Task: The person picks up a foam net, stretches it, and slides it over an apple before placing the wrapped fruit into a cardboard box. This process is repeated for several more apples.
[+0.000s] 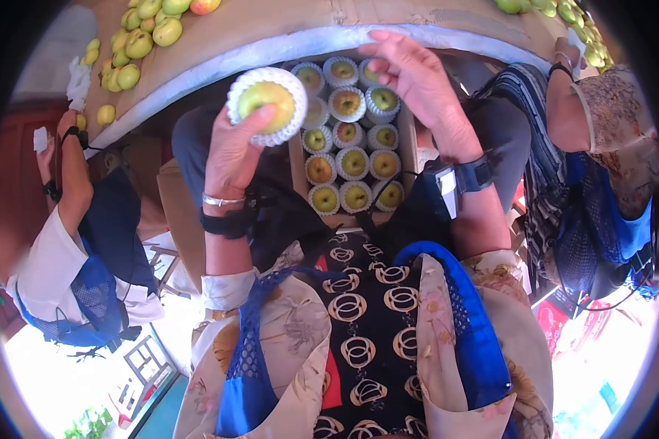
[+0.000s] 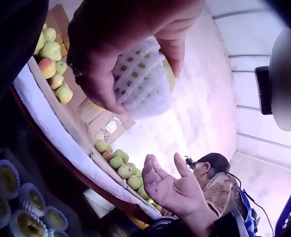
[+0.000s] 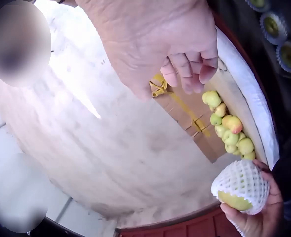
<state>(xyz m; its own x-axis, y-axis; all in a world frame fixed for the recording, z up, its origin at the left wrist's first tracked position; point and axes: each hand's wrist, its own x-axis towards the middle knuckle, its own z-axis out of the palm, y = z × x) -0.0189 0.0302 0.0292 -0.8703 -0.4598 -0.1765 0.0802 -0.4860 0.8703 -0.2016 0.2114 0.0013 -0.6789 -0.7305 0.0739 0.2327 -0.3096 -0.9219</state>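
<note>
In the head view my left hand (image 1: 230, 150) grips an apple (image 1: 263, 96) wrapped in a white foam net (image 1: 298, 91), thumb across the fruit's bare face. The left wrist view shows the net sleeve (image 2: 144, 84) round the fruit, fingers on both sides. My right hand (image 1: 424, 88) is raised over the far right corner of the box, fingers loosely bent with nothing in them. In the right wrist view that hand (image 3: 160, 44) appears palm-side, likewise bare. Between my knees stands a cardboard box (image 1: 298, 172) with rows of netted apples (image 1: 353, 162).
Beyond the box runs a cardboard-covered table with a white padded edge (image 1: 219, 69). Loose apples (image 1: 139, 44) are heaped at its far left, more apples (image 1: 593, 44) at far right. One person (image 1: 73, 249) works at left, another (image 1: 607, 139) at right.
</note>
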